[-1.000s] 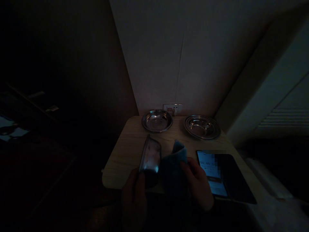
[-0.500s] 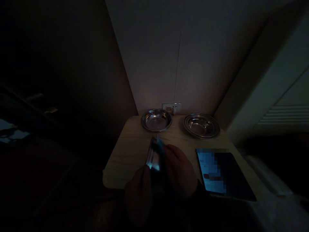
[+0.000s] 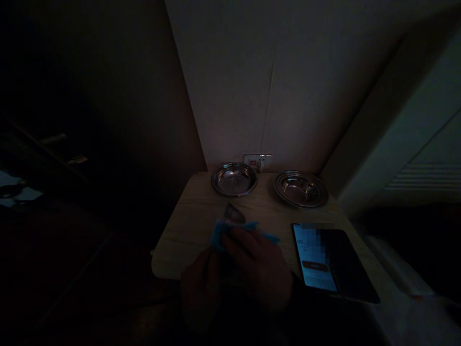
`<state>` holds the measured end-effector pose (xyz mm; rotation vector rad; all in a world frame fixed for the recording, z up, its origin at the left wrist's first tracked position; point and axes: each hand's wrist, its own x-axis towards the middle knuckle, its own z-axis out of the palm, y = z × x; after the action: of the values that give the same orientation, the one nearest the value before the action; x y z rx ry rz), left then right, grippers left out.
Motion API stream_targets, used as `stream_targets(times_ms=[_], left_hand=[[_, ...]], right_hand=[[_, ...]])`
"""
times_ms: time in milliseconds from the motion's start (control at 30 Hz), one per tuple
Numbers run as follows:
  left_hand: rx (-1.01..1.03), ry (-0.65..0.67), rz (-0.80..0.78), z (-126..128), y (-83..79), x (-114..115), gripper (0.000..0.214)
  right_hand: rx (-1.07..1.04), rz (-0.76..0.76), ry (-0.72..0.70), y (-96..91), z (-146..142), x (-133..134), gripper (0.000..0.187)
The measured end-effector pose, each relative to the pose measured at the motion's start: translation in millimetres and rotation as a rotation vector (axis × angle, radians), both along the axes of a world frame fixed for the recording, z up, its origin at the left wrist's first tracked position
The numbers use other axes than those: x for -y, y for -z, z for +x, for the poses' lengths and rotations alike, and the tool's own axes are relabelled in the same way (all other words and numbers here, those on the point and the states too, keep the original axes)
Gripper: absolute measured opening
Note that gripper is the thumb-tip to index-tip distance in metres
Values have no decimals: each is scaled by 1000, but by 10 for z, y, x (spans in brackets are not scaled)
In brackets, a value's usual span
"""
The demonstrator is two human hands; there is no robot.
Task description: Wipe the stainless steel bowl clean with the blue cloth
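The room is very dim. My left hand (image 3: 201, 283) grips a small steel plate (image 3: 233, 214) held on edge over the near side of a small wooden table (image 3: 187, 226); only the plate's top rim shows. My right hand (image 3: 259, 269) presses a blue cloth (image 3: 219, 233) over the plate's face, fingers closed on the cloth. Both hands sit close together at the table's front edge.
Two steel plates rest at the back of the table, one at the left (image 3: 234, 179) and one at the right (image 3: 301, 189). A lit phone (image 3: 315, 262) in an open case lies at the right. A wall socket (image 3: 257, 160) sits behind the plates.
The right hand carried the blue cloth leftward over the held plate, now covering most of its face. The plate turned more edge-on and lower in my left hand.
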<state>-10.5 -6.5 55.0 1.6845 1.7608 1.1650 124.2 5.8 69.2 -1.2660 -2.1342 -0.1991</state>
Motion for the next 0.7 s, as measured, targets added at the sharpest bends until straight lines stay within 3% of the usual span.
stream_targets(times_ms=[133, 333, 567, 700], left_hand=[[14, -11, 7, -6, 13, 27, 32], [44, 15, -37, -31, 26, -18, 33], [57, 50, -5, -51, 46, -54, 33], [91, -105, 86, -38, 202, -20, 35]], right_hand=[[-8, -56, 59, -20, 46, -38, 33], [37, -14, -6, -49, -5, 51, 31], [12, 19, -63, -29, -11, -31, 28], [20, 2, -7, -32, -10, -22, 29]])
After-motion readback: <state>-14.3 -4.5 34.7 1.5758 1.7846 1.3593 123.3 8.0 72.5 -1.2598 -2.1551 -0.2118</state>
